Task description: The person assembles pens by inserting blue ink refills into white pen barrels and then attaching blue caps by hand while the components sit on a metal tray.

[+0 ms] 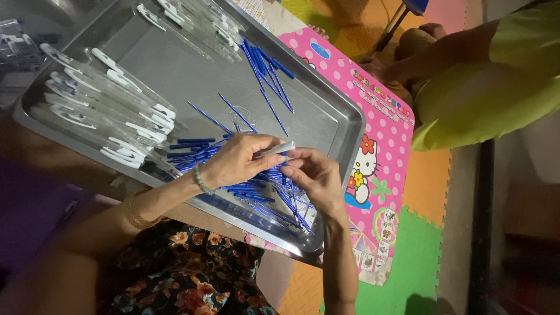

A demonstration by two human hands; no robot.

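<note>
My left hand is closed around a clear pen barrel, held level above a metal tray. My right hand meets the barrel's open end with pinched fingertips; whether it holds a thin blue refill there I cannot tell. Under both hands lies a heap of blue pen refills. More blue refills lie at the tray's far side. Clear pen barrels with white clips are stacked at the tray's left.
The tray rests on a pink polka-dot mat over coloured foam floor tiles. Another person in a yellow-green garment sits at the upper right, one hand near the mat's far edge.
</note>
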